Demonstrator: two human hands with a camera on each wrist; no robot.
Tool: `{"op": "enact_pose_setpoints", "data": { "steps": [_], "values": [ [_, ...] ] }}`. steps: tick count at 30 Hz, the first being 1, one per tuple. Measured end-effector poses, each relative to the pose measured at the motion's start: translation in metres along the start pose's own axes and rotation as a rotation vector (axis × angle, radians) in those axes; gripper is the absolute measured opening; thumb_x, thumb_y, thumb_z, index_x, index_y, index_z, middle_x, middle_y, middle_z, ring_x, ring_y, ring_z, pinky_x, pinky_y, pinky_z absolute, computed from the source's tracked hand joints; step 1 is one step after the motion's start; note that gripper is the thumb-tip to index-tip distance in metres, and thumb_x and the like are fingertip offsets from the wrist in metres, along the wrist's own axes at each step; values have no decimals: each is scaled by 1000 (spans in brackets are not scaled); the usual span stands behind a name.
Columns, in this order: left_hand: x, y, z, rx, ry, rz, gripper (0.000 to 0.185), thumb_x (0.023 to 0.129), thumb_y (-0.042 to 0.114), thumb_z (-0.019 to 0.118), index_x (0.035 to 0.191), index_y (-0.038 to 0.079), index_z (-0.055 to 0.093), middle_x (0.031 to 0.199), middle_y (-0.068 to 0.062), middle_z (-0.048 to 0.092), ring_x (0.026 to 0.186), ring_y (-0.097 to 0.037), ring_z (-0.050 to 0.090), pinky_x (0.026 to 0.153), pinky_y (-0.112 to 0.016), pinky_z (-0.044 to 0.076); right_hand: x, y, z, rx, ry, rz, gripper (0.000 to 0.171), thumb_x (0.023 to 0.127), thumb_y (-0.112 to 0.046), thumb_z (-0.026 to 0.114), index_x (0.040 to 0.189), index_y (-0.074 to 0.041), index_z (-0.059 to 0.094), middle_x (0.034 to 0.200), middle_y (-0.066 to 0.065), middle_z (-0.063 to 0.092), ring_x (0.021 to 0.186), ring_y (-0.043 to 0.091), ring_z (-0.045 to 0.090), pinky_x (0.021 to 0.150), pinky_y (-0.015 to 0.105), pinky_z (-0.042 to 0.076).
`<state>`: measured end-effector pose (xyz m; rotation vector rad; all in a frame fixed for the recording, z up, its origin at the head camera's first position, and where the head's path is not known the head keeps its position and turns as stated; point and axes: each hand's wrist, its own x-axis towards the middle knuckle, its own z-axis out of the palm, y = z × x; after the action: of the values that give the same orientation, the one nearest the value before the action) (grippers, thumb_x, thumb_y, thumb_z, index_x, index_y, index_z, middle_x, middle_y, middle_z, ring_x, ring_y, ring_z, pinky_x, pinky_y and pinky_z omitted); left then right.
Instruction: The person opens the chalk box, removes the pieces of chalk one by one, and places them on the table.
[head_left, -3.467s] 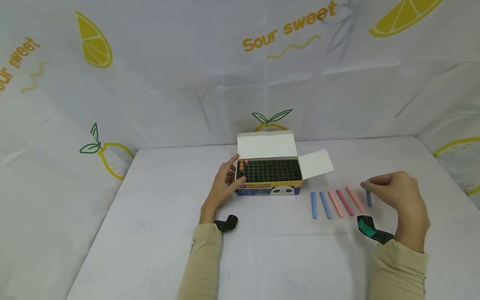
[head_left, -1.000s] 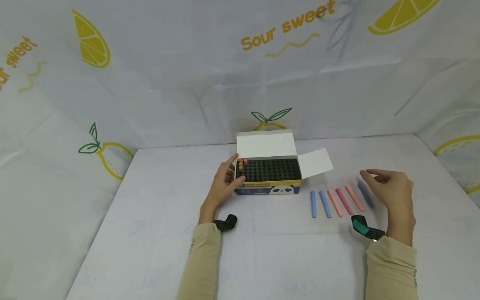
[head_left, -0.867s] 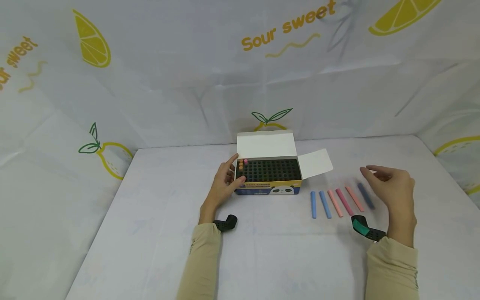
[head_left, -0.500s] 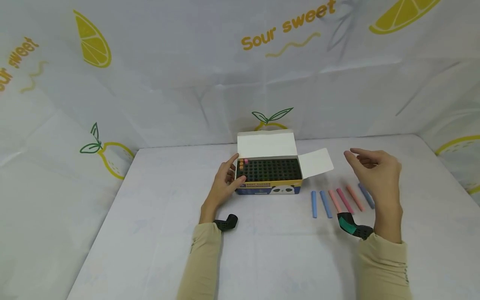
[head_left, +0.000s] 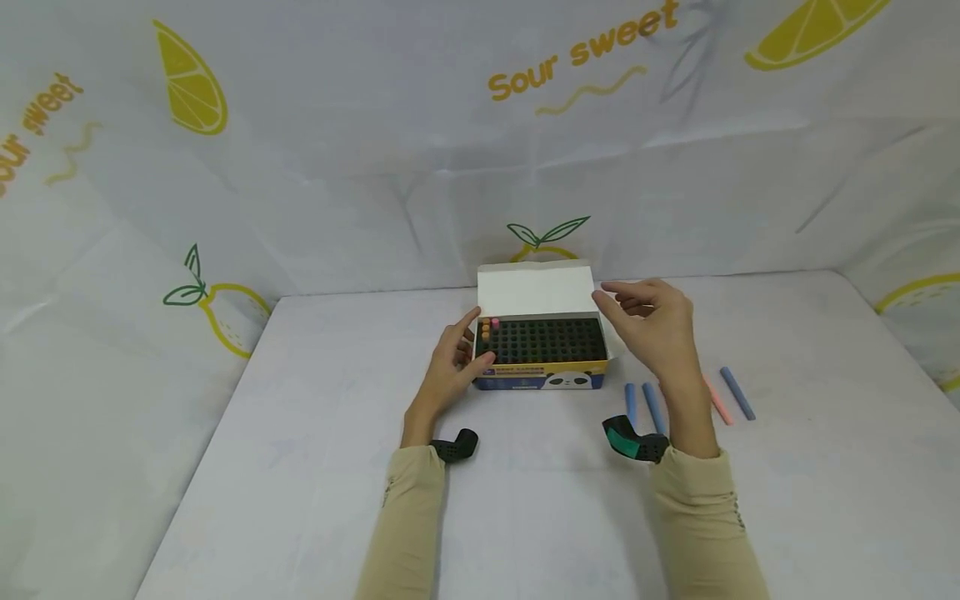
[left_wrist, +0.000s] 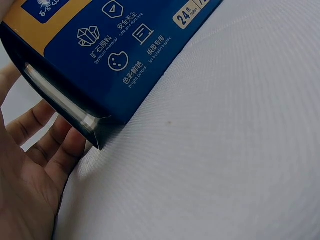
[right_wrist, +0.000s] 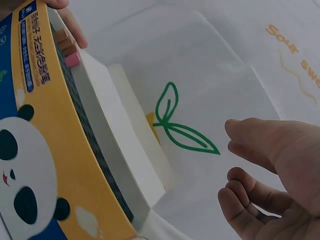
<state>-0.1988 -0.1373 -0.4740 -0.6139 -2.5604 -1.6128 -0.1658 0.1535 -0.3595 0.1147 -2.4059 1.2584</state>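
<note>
An open chalk box [head_left: 540, 372] with a panda print and a black grid insert stands mid-table. A few orange and pink chalk ends [head_left: 488, 326] stick up in its left corner. My left hand [head_left: 463, 350] grips the box's left end, thumb on the front. In the left wrist view its fingers [left_wrist: 47, 150] lie by the box's corner [left_wrist: 100, 65]. My right hand [head_left: 647, 327] hovers with relaxed fingers over the box's right end and holds nothing; the right wrist view shows it [right_wrist: 267, 170] beside the box [right_wrist: 45, 150]. Loose chalks lie to the right: two blue sticks [head_left: 651, 402], a pink one [head_left: 717, 402], a grey-blue one [head_left: 738, 393].
My right forearm hides part of the chalk row. The white table [head_left: 300, 417] is walled by a lemon-print cloth [head_left: 525, 150] at the back and both sides. The box lid [head_left: 534, 289] stands open at the back.
My right hand laid the grey-blue chalk at the right end of the row, then moved left to above the box's right end. The left hand and the box have stayed put.
</note>
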Motion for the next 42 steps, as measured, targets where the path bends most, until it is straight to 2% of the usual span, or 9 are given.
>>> {"op": "enact_pose_setpoints", "data": {
  "steps": [3,6,9,13,20,25,30,35,42],
  "values": [
    [0,0,0,-8,-4,-7,90,89,76,57,161,28,33,119,-14,48,87,-18,47,77,-26,45,1,-4,11,10,-37,-13,26,94,-17,74,112,1,78,105,23,70,84,28,70,82,29,55],
    [1,0,0,-14,-7,-10,91,88,78,56,161,28,33,119,-14,48,87,-18,47,76,-26,45,2,-5,22,17,-68,-28,25,93,-16,74,111,3,78,105,24,70,87,38,71,81,43,56],
    [1,0,0,-18,-3,-12,94,87,81,55,161,28,33,118,-15,48,87,-19,47,76,-26,44,4,-6,34,31,-100,-38,24,92,-14,76,109,3,79,101,23,69,84,37,72,77,33,56],
    [0,0,-1,-16,3,-15,93,87,79,56,161,27,34,118,-15,48,87,-19,48,76,-26,44,5,-9,53,58,-157,-48,24,92,-12,76,109,3,78,96,22,66,82,35,70,71,17,49],
    [0,-2,-1,-7,16,-16,95,86,80,56,161,25,35,117,-15,49,88,-18,49,76,-25,46,3,-18,86,67,-246,-88,23,91,-12,77,108,3,79,93,21,66,80,33,70,72,38,58],
    [1,-2,0,-13,14,-3,93,88,77,58,161,23,35,118,-15,49,87,-17,50,76,-25,46,1,-20,107,78,-275,-93,22,91,-11,76,107,4,79,94,20,65,80,30,68,69,32,55],
    [1,-3,0,-11,5,4,90,90,72,59,161,23,35,118,-15,49,87,-16,50,76,-25,47,-1,-21,117,38,-238,-82,19,91,-11,77,103,4,80,91,19,66,80,27,62,65,27,48],
    [2,-2,0,-2,13,8,94,88,79,56,161,24,35,117,-15,49,87,-17,50,75,-24,47,-2,-23,122,-15,-215,-72,20,91,-13,77,101,4,80,92,20,66,79,27,59,64,31,46],
    [2,-4,1,-6,13,-5,95,87,80,55,161,25,35,117,-15,50,89,-16,50,76,-24,48,-4,-25,127,-79,-218,-26,22,91,-13,77,102,7,79,98,21,65,86,31,61,70,40,51]
  ]
}}
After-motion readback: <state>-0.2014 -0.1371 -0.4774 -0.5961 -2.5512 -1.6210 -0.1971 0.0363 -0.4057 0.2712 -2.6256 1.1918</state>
